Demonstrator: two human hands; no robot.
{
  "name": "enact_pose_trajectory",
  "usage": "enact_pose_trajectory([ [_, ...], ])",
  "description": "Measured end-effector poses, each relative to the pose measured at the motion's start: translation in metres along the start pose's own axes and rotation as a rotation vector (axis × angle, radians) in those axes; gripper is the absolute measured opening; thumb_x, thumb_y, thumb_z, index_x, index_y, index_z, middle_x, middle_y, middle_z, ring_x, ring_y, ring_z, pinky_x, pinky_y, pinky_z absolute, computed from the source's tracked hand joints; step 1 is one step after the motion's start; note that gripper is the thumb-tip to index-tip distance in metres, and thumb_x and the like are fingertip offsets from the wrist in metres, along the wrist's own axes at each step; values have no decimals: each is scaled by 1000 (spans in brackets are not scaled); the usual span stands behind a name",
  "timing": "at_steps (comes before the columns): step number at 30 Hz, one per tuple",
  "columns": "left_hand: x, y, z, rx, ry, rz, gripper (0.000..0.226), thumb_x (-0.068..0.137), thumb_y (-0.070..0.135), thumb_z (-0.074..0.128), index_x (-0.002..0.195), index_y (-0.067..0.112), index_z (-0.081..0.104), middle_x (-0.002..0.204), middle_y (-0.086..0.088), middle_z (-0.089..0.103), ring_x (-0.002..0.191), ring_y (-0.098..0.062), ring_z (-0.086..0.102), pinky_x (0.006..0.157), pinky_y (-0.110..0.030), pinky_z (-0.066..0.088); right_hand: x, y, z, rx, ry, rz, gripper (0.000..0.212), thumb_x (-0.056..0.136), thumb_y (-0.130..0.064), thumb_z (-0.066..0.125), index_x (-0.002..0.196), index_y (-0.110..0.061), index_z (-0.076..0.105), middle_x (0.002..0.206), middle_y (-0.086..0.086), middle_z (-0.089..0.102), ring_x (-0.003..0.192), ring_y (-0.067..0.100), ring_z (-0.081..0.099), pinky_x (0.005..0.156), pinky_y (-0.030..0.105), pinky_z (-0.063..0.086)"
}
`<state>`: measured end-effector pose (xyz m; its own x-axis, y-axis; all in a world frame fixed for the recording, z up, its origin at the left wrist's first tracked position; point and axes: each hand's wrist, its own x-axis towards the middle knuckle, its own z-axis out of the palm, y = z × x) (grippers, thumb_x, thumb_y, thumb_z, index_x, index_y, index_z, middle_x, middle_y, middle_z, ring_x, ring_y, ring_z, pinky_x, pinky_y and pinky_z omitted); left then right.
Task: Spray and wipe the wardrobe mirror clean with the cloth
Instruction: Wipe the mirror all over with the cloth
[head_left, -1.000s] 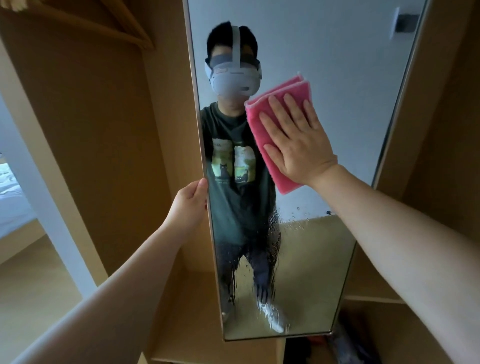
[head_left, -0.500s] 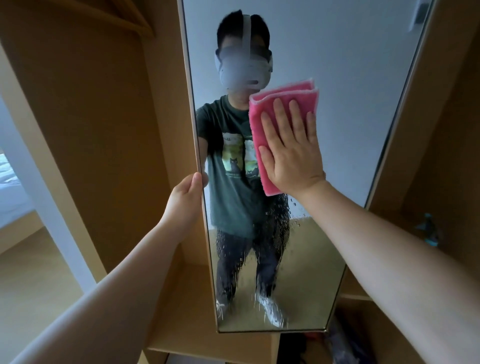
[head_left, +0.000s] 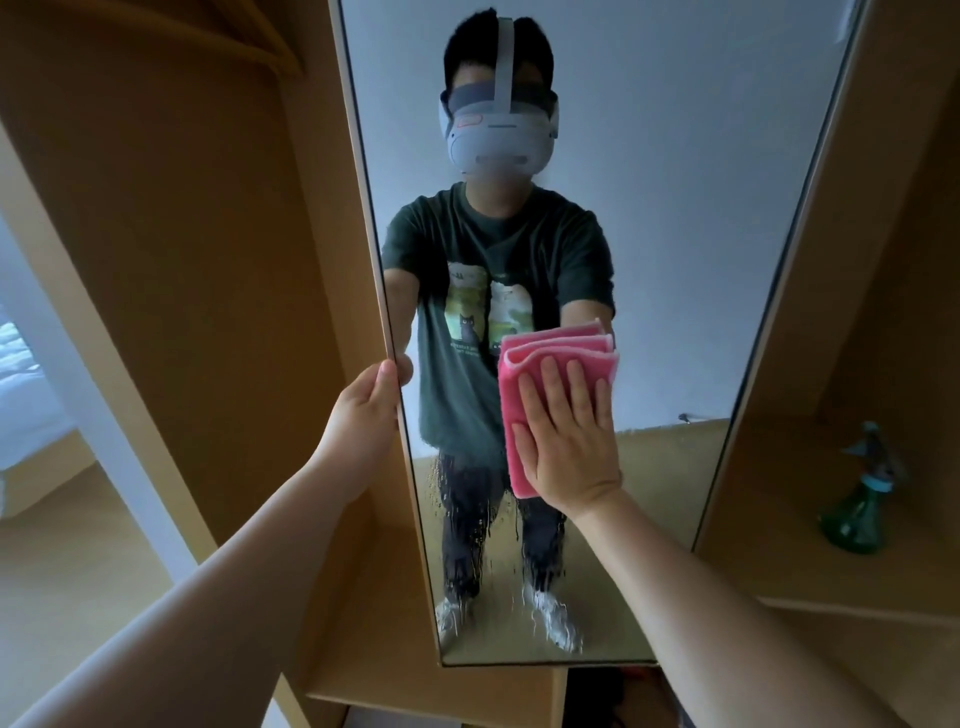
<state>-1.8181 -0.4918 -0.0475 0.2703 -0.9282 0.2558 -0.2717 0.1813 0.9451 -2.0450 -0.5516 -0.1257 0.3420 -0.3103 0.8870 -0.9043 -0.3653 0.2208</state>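
- Two bare arms reach in from the bottom of the view toward the wardrobe.
- The left hand (head_left: 363, 410) holds the left edge of the mirror (head_left: 701, 234). Its grip is closed round that edge, with the fingers curled behind it.
- The right hand (head_left: 569, 441) lies flat on the pink cloth (head_left: 556, 345). Its grip is open, and the straight fingers press the cloth on the glass.
- The cloth is folded, and its layers show along the top. It sits about halfway up the mirror, a bit right of the middle.
- Below the cloth the glass is wet with water drops (head_left: 483, 519) and thin runs. Above the cloth it looks clear.
- In the glass stands the reflection of a person in a dark green T-shirt and a grey headset.
- The green spray bottle (head_left: 857, 514) stands upright on a wooden shelf (head_left: 831, 587) to the right of the mirror, well apart from both hands.
- The wardrobe panel (head_left: 208, 260) behind the mirror is light brown wood.
- Far off on the left, part of a white bed (head_left: 21, 374) shows.
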Motion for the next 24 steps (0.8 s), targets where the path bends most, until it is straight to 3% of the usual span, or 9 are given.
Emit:
enact_pose_trajectory([
  [7,-4,-5,3,-39,-15,-3,38,101,44,33,119,29,63,126,-3,57,126,-27,48,108,-49,36,-21,-4,-1,28,-36,38,60,104,-43,21,156,-16,6,163,9,-3,150,32,-1,121,51,6],
  [13,-2,-7,4,-30,4,-18,36,101,45,33,113,33,65,98,14,64,120,-21,54,106,-45,40,-4,-2,-10,17,-36,142,60,102,-42,25,153,-15,10,158,14,15,149,31,2,121,49,5],
  [16,-2,-9,4,-37,-10,-16,37,101,45,33,112,32,65,114,-2,64,123,-28,49,106,-48,38,29,9,-23,36,15,314,61,103,-43,20,153,-10,7,157,20,10,148,34,2,121,50,2],
  [18,-2,-10,4,-28,-15,-16,37,100,46,33,111,33,66,123,-4,58,122,-28,47,102,-44,42,61,26,-36,44,78,377,63,103,-44,21,153,-7,12,157,23,13,147,39,7,121,51,2],
  [21,-3,-10,3,-36,-7,-19,36,100,47,33,109,36,66,115,-1,64,102,-17,60,81,-33,48,101,52,-54,14,151,391,64,102,-44,24,151,-3,22,156,27,23,144,45,17,120,54,6],
  [24,-2,-10,3,-43,-9,-43,34,99,50,34,106,40,66,93,12,62,74,-1,57,67,-26,45,119,68,-65,-17,168,352,65,101,-46,24,150,-3,27,155,28,25,143,47,19,119,57,10],
])
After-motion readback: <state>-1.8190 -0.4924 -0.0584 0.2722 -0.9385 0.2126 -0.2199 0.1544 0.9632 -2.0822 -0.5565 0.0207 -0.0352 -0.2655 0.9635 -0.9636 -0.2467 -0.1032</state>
